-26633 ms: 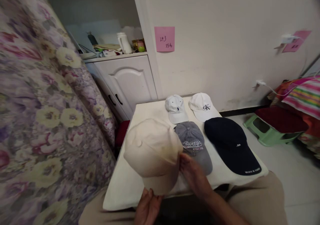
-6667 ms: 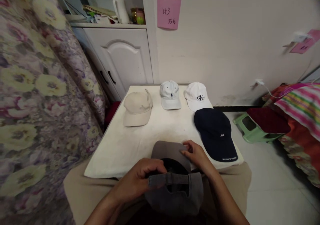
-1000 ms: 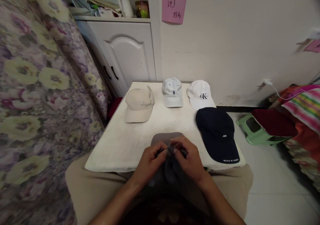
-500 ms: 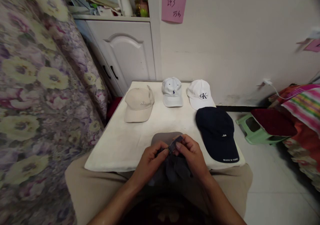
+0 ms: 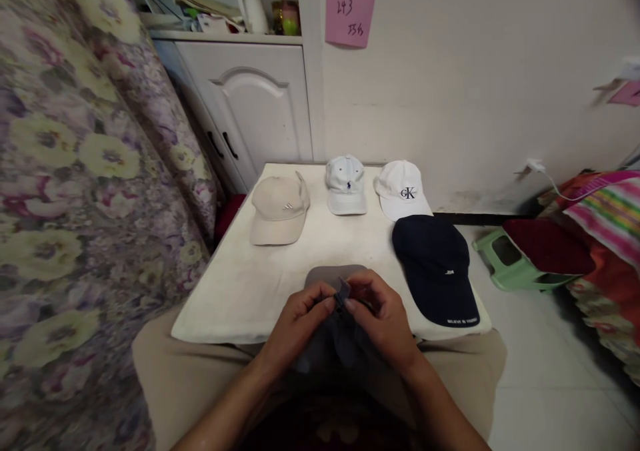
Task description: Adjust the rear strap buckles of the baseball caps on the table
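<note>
A grey baseball cap [image 5: 333, 274] lies at the table's front edge, its brim pointing away from me and its crown hanging towards my lap. Its adjusting strap [image 5: 343, 288] is pinched between both hands. My left hand [image 5: 305, 311] is closed on the strap's buckle end, thumb against fingertips. The fingers of my right hand [image 5: 377, 307] are closed on the strap's other part. To the right rests a navy cap [image 5: 433, 257]. Farther back are a beige cap [image 5: 280, 207], a pale blue cap [image 5: 346, 187] and a white cap [image 5: 401, 187].
A cream cloth covers the table [image 5: 225, 297]. A floral curtain [image 5: 100, 204] hangs at the left, beside a white cabinet [image 5: 260, 104]. On the right stands a green stool [image 5: 525, 271] with a dark red top. A pink note [image 5: 351, 7] is on the wall.
My right hand has shifted slightly left, nearer the left hand, and its fingers have curled in. The strap end that pointed right now stands up, shorter, between the hands.
</note>
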`<state>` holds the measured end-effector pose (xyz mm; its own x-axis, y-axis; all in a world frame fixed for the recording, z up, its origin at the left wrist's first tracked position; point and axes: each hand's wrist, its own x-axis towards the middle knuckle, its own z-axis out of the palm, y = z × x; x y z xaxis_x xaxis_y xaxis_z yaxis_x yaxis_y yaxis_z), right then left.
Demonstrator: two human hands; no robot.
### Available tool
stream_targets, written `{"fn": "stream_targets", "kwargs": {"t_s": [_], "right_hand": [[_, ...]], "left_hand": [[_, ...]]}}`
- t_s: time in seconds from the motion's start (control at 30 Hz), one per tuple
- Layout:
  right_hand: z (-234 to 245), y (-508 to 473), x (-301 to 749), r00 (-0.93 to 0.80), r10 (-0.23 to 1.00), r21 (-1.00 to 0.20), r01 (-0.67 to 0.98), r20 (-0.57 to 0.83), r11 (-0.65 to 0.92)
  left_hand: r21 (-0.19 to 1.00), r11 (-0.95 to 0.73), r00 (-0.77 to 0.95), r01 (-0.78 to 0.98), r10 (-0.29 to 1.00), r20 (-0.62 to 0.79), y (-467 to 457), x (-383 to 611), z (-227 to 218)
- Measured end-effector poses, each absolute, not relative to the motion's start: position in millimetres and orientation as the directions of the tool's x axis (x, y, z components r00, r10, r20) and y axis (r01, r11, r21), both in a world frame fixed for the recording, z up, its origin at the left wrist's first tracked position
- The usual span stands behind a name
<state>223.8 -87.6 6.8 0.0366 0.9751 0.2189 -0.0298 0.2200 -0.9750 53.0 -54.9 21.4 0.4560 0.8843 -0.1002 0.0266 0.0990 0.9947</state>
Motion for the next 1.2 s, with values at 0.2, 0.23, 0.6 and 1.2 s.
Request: {"fn": "stream_targets", "kwargs": {"t_s": [0.2,0.23,0.6,1.2], "right_hand": [[5,-87,228,-0.109,0.99,-0.989,-0.125,0.086,0.072],[3,-86,229,-0.143,0.988,-0.987,-0.159,0.053,0.03],[4,-73,241,-0.312,0.948,-0.951,-0.269,-0.064,-0.153],[-4,-70,243,0.003,1.0,-0.996,-0.08,-0.03,-0.03]], "left_hand": [[0.986,0.165,0.454,-0.038,0.881,-0.13,-55,52,21],[0.98,0.188,0.46,-0.058,0.877,-0.141,-55,52,21],[0.907,0.393,0.581,-0.151,0.777,-0.24,-54,42,19],[0.904,0.375,0.55,-0.206,0.809,-0.21,-55,30,13]]}}
